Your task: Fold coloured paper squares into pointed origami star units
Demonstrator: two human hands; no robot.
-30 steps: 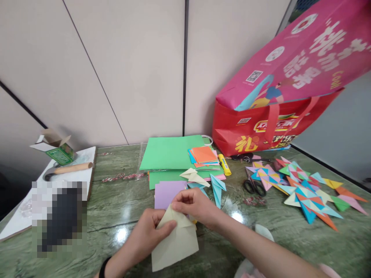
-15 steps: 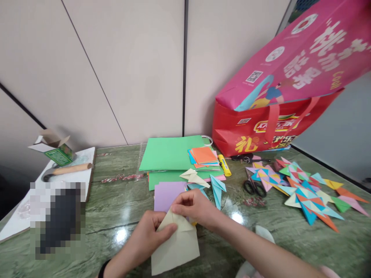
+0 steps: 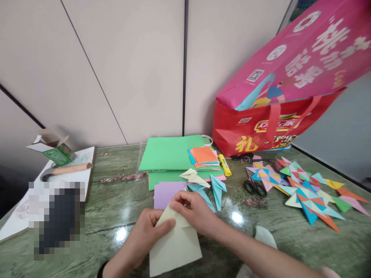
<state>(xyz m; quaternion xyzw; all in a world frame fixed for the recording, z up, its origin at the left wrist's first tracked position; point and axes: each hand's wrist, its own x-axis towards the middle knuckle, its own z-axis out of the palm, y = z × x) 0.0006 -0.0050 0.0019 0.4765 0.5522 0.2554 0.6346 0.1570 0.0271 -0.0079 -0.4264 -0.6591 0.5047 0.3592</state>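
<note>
Pale cream paper sheet, partly folded (image 3: 175, 249), one, in front of me above the green marbled table (image 3: 116, 216), held in both hands. Pointed end faces away from me toward the wall, straight edge toward me; long axis runs near to far, far end leaning slightly left. My left hand (image 3: 149, 235) is clamped on its left side, thumb on top; my right hand (image 3: 193, 212) has thumb and fingers together on the pointed tip. Counts: one purple square paper stack (image 3: 169, 193) just beyond, two light blue folded paper pieces (image 3: 218, 190) right of it, one yellow cylindrical glue stick (image 3: 224, 165), one orange-topped small square paper stack (image 3: 204, 155) on green paper sheets (image 3: 172, 152), sheet count can't tell. One black-handled pair of scissors (image 3: 254, 187) near multicoloured pointed paper stars (image 3: 313, 199), overlapping, exact number unclear. Two bags, one pink printed bag (image 3: 290, 65) over one red printed bag (image 3: 232, 133). Far left, one green-and-white open cardboard box (image 3: 59, 154) and one wooden-handled tool (image 3: 71, 169).
</note>
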